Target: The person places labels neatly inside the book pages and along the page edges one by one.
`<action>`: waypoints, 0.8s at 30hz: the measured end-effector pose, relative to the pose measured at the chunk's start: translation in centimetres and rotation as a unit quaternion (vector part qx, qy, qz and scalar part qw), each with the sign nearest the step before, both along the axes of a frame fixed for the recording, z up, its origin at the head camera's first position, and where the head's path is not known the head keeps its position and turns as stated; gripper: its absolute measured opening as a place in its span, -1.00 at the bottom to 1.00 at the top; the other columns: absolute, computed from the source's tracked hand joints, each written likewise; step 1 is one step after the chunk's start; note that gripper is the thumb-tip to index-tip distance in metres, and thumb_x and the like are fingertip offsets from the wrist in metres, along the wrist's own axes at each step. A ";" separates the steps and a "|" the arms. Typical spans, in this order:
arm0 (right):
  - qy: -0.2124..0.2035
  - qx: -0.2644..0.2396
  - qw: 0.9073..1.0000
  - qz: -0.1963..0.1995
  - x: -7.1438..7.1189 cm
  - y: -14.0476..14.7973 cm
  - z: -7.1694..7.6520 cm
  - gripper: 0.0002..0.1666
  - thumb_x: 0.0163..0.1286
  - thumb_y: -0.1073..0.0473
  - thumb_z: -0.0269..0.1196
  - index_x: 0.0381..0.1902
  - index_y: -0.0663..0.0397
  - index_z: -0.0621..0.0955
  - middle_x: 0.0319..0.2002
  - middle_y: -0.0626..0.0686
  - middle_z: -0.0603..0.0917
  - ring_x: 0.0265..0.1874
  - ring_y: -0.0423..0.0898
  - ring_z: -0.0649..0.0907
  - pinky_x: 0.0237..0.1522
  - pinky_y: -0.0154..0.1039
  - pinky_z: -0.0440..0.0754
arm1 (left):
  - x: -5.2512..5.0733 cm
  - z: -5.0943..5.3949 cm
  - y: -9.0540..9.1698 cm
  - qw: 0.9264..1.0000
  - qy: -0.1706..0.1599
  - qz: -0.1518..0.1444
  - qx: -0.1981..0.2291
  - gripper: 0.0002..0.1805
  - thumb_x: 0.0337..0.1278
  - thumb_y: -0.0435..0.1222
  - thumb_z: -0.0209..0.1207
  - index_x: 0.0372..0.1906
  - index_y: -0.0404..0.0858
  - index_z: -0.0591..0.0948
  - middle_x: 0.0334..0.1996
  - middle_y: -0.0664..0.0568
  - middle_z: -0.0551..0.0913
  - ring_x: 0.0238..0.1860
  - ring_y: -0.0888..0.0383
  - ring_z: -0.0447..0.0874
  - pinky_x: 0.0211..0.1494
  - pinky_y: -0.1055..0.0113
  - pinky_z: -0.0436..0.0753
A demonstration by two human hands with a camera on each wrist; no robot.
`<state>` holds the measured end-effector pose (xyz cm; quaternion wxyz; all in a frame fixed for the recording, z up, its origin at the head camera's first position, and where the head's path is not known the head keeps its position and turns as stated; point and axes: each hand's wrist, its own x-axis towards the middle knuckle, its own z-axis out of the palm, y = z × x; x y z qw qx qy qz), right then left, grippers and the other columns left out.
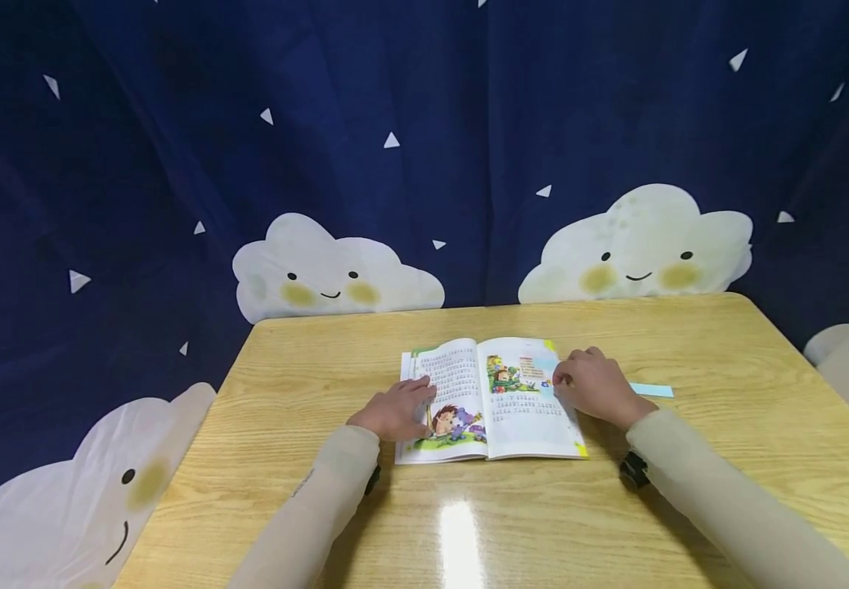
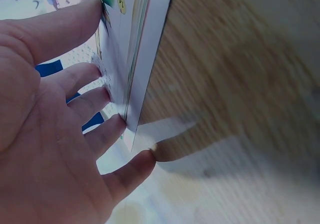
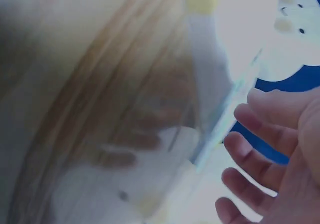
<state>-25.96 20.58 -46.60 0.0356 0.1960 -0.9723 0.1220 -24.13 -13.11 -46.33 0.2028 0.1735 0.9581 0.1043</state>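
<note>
An open picture book (image 1: 523, 438) lies on the table with text and coloured drawings on both pages. My left hand (image 1: 395, 411) rests on the left page's outer edge, fingers spread. In the left wrist view, the thumb (image 2: 65, 31) lies over the page near its corner, with the other fingers along the edge. At the right page's outer edge is my right hand (image 1: 597, 388), its fingers loosely bent. The right wrist view shows its thumb and index fingertips close together beside the page edge (image 3: 225, 114); no page shows between them.
A light blue strip (image 1: 651, 390) lies on the wooden table (image 1: 307, 368), just right of my right hand. Behind the table hangs a dark blue curtain (image 1: 439, 98) with white clouds and triangles. Light glares off the table in front of the book.
</note>
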 end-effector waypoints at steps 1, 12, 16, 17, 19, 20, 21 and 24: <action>0.016 -0.002 1.000 0.007 0.3 0.1 0.1 -0.92 0.27 0.17 0.35 -0.31 0.00 0.76 -0.26 0.08 0.69 -0.18 0.14 0.57 -0.28 0.10 0.57 | 0.0 0.0 0.0 1.000 0.000 -0.001 -0.001 -0.20 0.24 -0.06 0.25 0.55 0.04 0.21 0.61 0.16 0.04 0.61 -0.06 0.00 0.51 -0.33 0.15; 0.022 0.019 0.996 0.088 3.0 -0.4 -0.4 -0.66 0.34 0.22 0.29 0.06 0.06 0.72 0.02 0.15 0.67 0.05 0.17 0.58 -0.17 0.13 0.58 | -0.1 0.3 0.0 1.000 -0.001 0.002 0.000 -0.20 0.24 -0.06 0.25 0.54 0.03 0.22 0.61 0.15 0.05 0.61 -0.06 0.00 0.52 -0.34 0.13; 0.025 0.023 0.997 0.069 3.3 0.1 -0.6 -0.67 0.33 0.23 0.29 0.05 0.04 0.73 0.02 0.14 0.67 0.07 0.19 0.58 -0.15 0.19 0.57 | 0.0 0.0 0.1 1.000 0.001 0.000 0.007 -0.20 0.24 -0.06 0.26 0.55 0.03 0.22 0.61 0.14 0.05 0.61 -0.07 0.01 0.51 -0.35 0.13; 0.028 0.022 0.997 0.065 3.4 0.3 -0.6 -0.68 0.33 0.24 0.29 0.04 0.03 0.73 0.00 0.13 0.67 0.06 0.19 0.58 -0.16 0.19 0.56 | 0.0 0.0 0.1 1.000 0.002 0.000 0.008 -0.20 0.24 -0.06 0.26 0.55 0.03 0.22 0.61 0.14 0.05 0.61 -0.07 0.01 0.51 -0.35 0.13; 0.036 0.022 0.997 0.059 3.5 0.9 -0.6 -0.69 0.33 0.24 0.29 0.01 0.00 0.75 -0.04 0.11 0.68 0.03 0.20 0.58 -0.19 0.19 0.55 | 0.1 0.0 0.1 1.000 0.002 0.000 0.008 -0.20 0.25 -0.07 0.26 0.55 0.03 0.22 0.61 0.14 0.05 0.61 -0.06 0.00 0.51 -0.35 0.13; 0.043 0.020 0.997 0.060 3.6 1.2 -0.6 -0.71 0.32 0.25 0.30 -0.01 0.00 0.76 -0.05 0.11 0.69 0.01 0.21 0.59 -0.23 0.16 0.55 | 0.1 0.1 0.2 1.000 0.001 0.001 0.008 -0.20 0.26 -0.07 0.25 0.55 0.03 0.21 0.61 0.15 0.04 0.61 -0.06 0.00 0.52 -0.34 0.12; 0.052 0.020 0.997 0.060 3.6 1.5 -0.6 -0.74 0.32 0.26 0.30 -0.05 0.00 0.76 -0.06 0.11 0.69 0.00 0.22 0.60 -0.26 0.14 0.56 | 0.1 0.1 0.2 1.000 0.001 0.001 0.008 -0.21 0.26 -0.07 0.25 0.55 0.03 0.21 0.61 0.15 0.04 0.62 -0.06 0.00 0.52 -0.34 0.12; 0.088 0.012 0.994 0.059 3.5 2.0 -0.6 -0.77 0.29 0.27 0.31 -0.11 0.06 0.77 -0.05 0.15 0.70 0.00 0.23 0.60 -0.28 0.12 0.59 | 0.1 0.2 0.3 1.000 -0.002 0.000 0.007 -0.21 0.26 -0.08 0.26 0.54 0.03 0.22 0.61 0.14 0.05 0.62 -0.05 0.00 0.52 -0.33 0.13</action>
